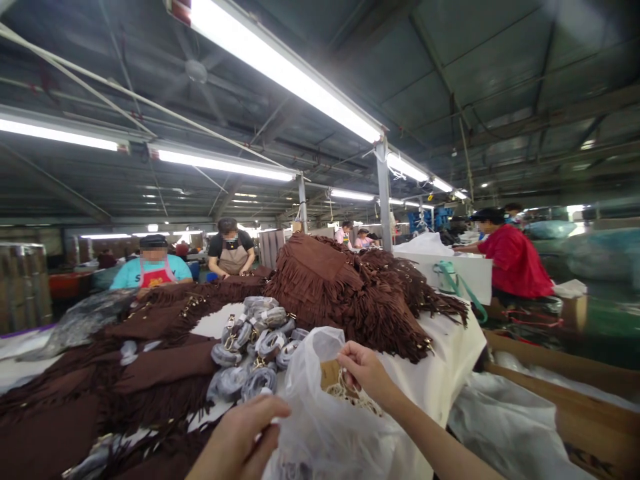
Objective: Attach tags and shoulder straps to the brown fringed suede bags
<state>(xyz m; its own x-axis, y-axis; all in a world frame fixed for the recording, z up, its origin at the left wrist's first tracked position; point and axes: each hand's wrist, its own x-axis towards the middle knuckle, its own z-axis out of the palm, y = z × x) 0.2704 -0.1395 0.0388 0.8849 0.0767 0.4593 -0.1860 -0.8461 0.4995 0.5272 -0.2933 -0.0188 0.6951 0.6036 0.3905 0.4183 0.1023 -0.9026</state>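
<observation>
My right hand (367, 373) is at the mouth of a white translucent plastic bag (305, 407), its fingers pinched on cream string (345, 383). More of the looped string lies inside the bag, with a tan card tag (329, 374) beside my fingers. At the bag's left side is my left hand (245, 433), thumb and fingers apart and nothing visible between them. Just beyond it, clear-wrapped coiled straps with gold clasps (257, 347) lie in a heap. Brown fringed bags (170, 367) cover the left of the table.
A tall pile of brown fringed pieces (325, 280) rises ahead on the white-covered table (450, 353). Cardboard boxes (590, 413) stand at the right. Co-workers in blue (123, 272), black (245, 243) and red (517, 260) tops are around the tables.
</observation>
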